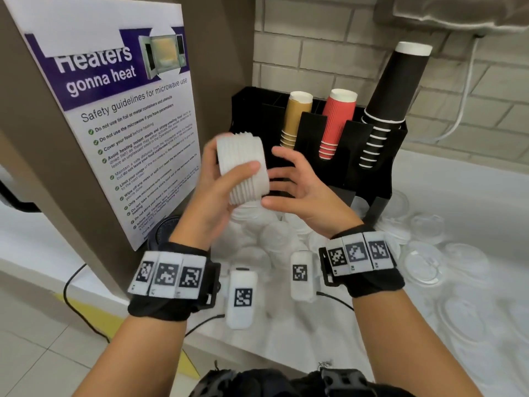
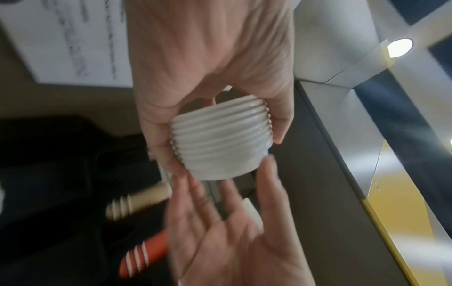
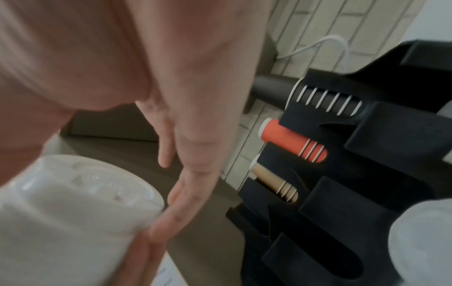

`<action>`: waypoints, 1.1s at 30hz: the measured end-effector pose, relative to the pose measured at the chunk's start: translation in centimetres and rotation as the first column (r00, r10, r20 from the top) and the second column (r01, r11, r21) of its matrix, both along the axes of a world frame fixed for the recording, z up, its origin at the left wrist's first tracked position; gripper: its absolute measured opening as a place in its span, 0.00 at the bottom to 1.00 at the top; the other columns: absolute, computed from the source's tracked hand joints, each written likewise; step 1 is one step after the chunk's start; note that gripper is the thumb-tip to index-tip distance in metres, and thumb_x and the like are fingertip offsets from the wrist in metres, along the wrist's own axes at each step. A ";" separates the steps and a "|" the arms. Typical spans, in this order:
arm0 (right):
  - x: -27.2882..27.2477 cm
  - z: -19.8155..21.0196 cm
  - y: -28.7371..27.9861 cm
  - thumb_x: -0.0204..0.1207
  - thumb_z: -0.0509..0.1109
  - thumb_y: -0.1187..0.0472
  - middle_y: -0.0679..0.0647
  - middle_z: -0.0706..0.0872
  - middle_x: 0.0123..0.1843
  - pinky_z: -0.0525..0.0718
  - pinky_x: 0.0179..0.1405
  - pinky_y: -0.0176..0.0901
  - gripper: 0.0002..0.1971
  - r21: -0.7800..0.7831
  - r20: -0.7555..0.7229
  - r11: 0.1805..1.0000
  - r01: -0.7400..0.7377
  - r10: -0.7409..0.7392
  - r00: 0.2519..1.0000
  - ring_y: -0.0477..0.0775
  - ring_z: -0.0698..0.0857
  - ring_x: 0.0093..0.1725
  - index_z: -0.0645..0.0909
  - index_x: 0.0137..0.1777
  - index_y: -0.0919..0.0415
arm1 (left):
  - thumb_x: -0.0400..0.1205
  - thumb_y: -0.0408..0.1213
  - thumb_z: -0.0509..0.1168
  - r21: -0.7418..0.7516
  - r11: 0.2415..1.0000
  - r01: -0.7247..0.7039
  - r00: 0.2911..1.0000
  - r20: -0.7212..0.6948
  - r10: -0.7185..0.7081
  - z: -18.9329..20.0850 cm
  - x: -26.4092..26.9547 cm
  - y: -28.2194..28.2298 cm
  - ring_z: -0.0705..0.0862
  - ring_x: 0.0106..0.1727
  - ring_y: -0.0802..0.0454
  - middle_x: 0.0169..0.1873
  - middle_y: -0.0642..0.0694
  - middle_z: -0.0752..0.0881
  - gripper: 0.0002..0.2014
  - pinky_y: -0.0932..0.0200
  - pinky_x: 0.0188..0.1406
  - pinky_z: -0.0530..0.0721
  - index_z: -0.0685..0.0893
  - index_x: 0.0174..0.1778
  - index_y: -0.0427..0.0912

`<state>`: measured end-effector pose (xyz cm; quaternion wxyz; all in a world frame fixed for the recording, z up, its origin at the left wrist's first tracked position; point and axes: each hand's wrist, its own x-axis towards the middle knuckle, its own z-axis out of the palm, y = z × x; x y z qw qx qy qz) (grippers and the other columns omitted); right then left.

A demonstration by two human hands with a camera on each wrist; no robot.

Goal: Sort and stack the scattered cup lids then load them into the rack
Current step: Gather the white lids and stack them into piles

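Observation:
My left hand [image 1: 220,179] grips a stack of several white cup lids [image 1: 243,167], held on its side in front of the black rack [image 1: 380,173]. The same lid stack [image 2: 220,139] shows in the left wrist view, thumb on one side and fingers on the other. My right hand [image 1: 294,181] is spread with straight fingers just right of the stack, close to its end, holding nothing. In the right wrist view the lid stack [image 3: 73,209] fills the lower left beside my right fingers [image 3: 193,174]. More white lids [image 1: 266,233] lie heaped on the counter below my hands.
The rack holds tan cups [image 1: 294,118], red cups [image 1: 336,121] and tall black cups [image 1: 389,104]. Clear lids [image 1: 426,265] lie scattered on the white counter [image 1: 472,190] at the right. A microwave safety poster [image 1: 120,116] stands at the left. A white cable [image 1: 463,104] runs down the tiled wall.

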<state>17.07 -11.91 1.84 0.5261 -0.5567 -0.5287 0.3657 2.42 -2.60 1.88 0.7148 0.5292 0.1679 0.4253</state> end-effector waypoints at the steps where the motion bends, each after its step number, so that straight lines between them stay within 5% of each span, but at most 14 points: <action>1: -0.4 0.0 0.5 0.71 0.77 0.64 0.54 0.82 0.60 0.86 0.59 0.50 0.28 -0.050 0.068 0.999 0.000 0.003 0.998 0.51 0.85 0.57 0.72 0.70 0.51 | 0.61 0.42 0.77 0.000 0.999 -0.035 0.999 0.011 0.035 0.7 -0.5 0.6 0.87 0.53 0.55 0.56 0.52 0.84 0.31 0.52 0.41 0.88 0.75 0.61 0.57; 4: -2.3 -0.5 2.0 0.77 0.67 0.71 0.48 0.84 0.48 0.85 0.49 0.48 0.12 -0.270 0.351 0.936 -0.225 0.313 0.882 0.48 0.84 0.47 0.82 0.57 0.59 | 0.63 0.42 0.76 0.030 0.994 -0.110 0.994 0.007 0.109 2.6 -2.2 2.3 0.88 0.46 0.61 0.52 0.56 0.84 0.31 0.50 0.41 0.88 0.73 0.61 0.56; 6: -4.3 -1.2 2.8 0.78 0.63 0.74 0.47 0.86 0.46 0.83 0.50 0.47 0.15 -0.417 0.356 0.801 -0.430 0.579 0.733 0.41 0.83 0.45 0.83 0.58 0.58 | 0.67 0.40 0.74 0.065 0.987 -0.146 0.989 -0.017 0.147 3.4 -3.2 3.0 0.88 0.48 0.60 0.54 0.55 0.83 0.30 0.46 0.46 0.87 0.72 0.64 0.54; 8: -5.8 -1.9 3.4 0.78 0.63 0.76 0.50 0.87 0.51 0.82 0.57 0.51 0.17 -0.473 0.331 0.726 -0.499 0.672 0.663 0.40 0.85 0.47 0.82 0.60 0.56 | 0.64 0.43 0.75 0.082 0.985 -0.154 0.987 -0.037 0.157 3.8 -3.9 3.2 0.87 0.52 0.57 0.57 0.54 0.82 0.33 0.44 0.49 0.87 0.72 0.65 0.54; 10: -6.8 -2.6 4.1 0.79 0.64 0.76 0.60 0.87 0.59 0.82 0.64 0.49 0.16 -0.458 0.323 0.730 -0.508 0.669 0.670 0.49 0.85 0.56 0.81 0.63 0.63 | 0.62 0.46 0.75 0.097 0.983 -0.157 0.986 -0.047 0.162 3.9 -4.4 3.1 0.85 0.56 0.52 0.60 0.51 0.81 0.39 0.45 0.49 0.87 0.71 0.70 0.51; 12: -7.2 -3.0 4.8 0.80 0.65 0.74 0.65 0.86 0.63 0.80 0.59 0.31 0.15 -0.404 0.339 0.757 -0.513 0.645 0.685 0.48 0.82 0.56 0.80 0.66 0.70 | 0.63 0.46 0.75 0.102 0.982 -0.159 0.985 -0.050 0.165 4.0 -4.8 3.0 0.84 0.59 0.50 0.62 0.49 0.80 0.42 0.45 0.49 0.88 0.69 0.74 0.49; 14: -7.4 -2.9 5.4 0.81 0.65 0.73 0.65 0.86 0.62 0.77 0.54 0.22 0.14 -0.374 0.349 0.770 -0.517 0.634 0.690 0.46 0.82 0.55 0.81 0.66 0.71 | 0.64 0.46 0.75 0.110 0.980 -0.168 0.984 -0.045 0.174 4.0 -5.1 3.0 0.84 0.59 0.50 0.61 0.50 0.81 0.41 0.44 0.50 0.87 0.69 0.74 0.50; 19: -7.0 -2.8 5.9 0.80 0.65 0.73 0.67 0.87 0.59 0.78 0.55 0.22 0.13 -0.376 0.358 0.774 -0.510 0.628 0.690 0.48 0.85 0.54 0.82 0.63 0.72 | 0.64 0.46 0.75 0.116 0.976 -0.183 0.982 -0.033 0.188 4.0 -5.5 3.0 0.85 0.58 0.53 0.60 0.53 0.82 0.39 0.42 0.52 0.86 0.69 0.72 0.52; 23: -6.7 -2.7 5.5 0.81 0.64 0.72 0.65 0.87 0.61 0.79 0.67 0.41 0.15 -0.385 0.364 0.767 -0.514 0.637 0.679 0.58 0.85 0.63 0.81 0.66 0.69 | 0.64 0.46 0.75 0.117 0.979 -0.170 0.984 -0.027 0.174 3.9 -5.4 2.9 0.84 0.59 0.52 0.61 0.52 0.81 0.38 0.44 0.50 0.87 0.70 0.71 0.52; 26: -6.5 -2.6 5.3 0.81 0.63 0.74 0.64 0.87 0.62 0.79 0.70 0.49 0.16 -0.380 0.365 0.763 -0.523 0.643 0.673 0.56 0.85 0.63 0.81 0.66 0.68 | 0.63 0.46 0.75 0.104 0.983 -0.154 0.987 -0.023 0.157 3.7 -5.1 2.7 0.85 0.57 0.54 0.60 0.52 0.81 0.37 0.46 0.49 0.87 0.71 0.69 0.53; 30: -4.1 -1.3 5.1 0.79 0.62 0.73 0.56 0.88 0.59 0.81 0.63 0.42 0.17 -0.457 0.381 0.755 -0.469 0.643 0.664 0.44 0.85 0.57 0.84 0.62 0.60 | 0.63 0.46 0.75 0.065 0.990 -0.128 0.991 -0.028 0.130 3.1 -4.7 2.2 0.85 0.56 0.53 0.62 0.49 0.81 0.42 0.48 0.47 0.87 0.68 0.75 0.47; 33: 0.0 0.0 5.8 0.80 0.65 0.65 0.49 0.88 0.55 0.80 0.46 0.25 0.12 -0.441 0.522 0.883 -0.159 0.397 0.755 0.45 0.84 0.56 0.86 0.58 0.53 | 0.64 0.44 0.76 0.001 0.994 -0.112 0.993 -0.025 0.112 2.0 -4.4 1.9 0.85 0.57 0.53 0.63 0.47 0.81 0.42 0.51 0.45 0.87 0.69 0.76 0.48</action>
